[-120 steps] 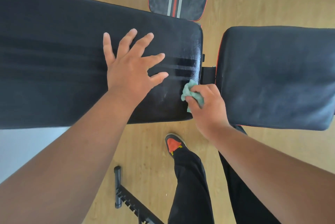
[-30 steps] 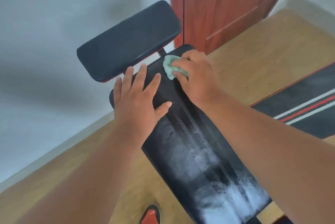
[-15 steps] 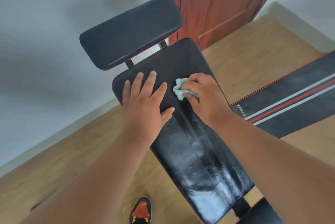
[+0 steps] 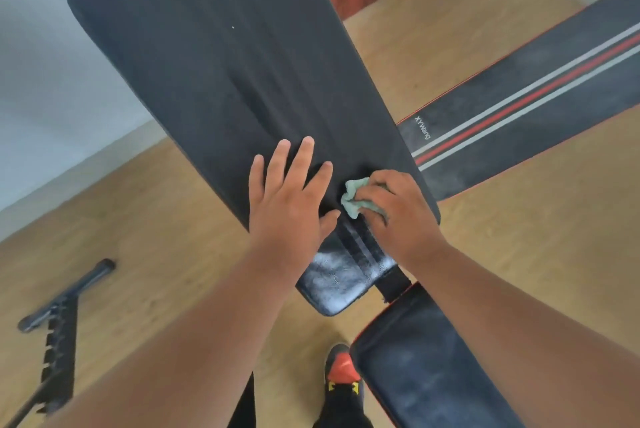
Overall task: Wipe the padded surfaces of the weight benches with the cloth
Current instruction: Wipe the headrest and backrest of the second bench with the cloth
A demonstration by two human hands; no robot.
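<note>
- The right hand (image 4: pixel 398 216) is gripping a bunched green cloth (image 4: pixel 355 200) in curled fingers, pressing it onto the long back pad (image 4: pixel 221 63) at centre frame.
- The left hand (image 4: pixel 287 205) is lying flat beside it, fingers spread, steadying the pad.
- Grey film is showing near the pad's lower end (image 4: pixel 332 285); I'd judge firm, overlapping strokes are needed there.
- The seat pad (image 4: pixel 426 365), lower right, is looking dusty too.

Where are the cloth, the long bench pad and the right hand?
cloth (image 4: pixel 354 198): head view, bunched green part left of the fingers.
long bench pad (image 4: pixel 221 56): head view, bare black middle.
right hand (image 4: pixel 398 216): head view, back of the hand.
</note>
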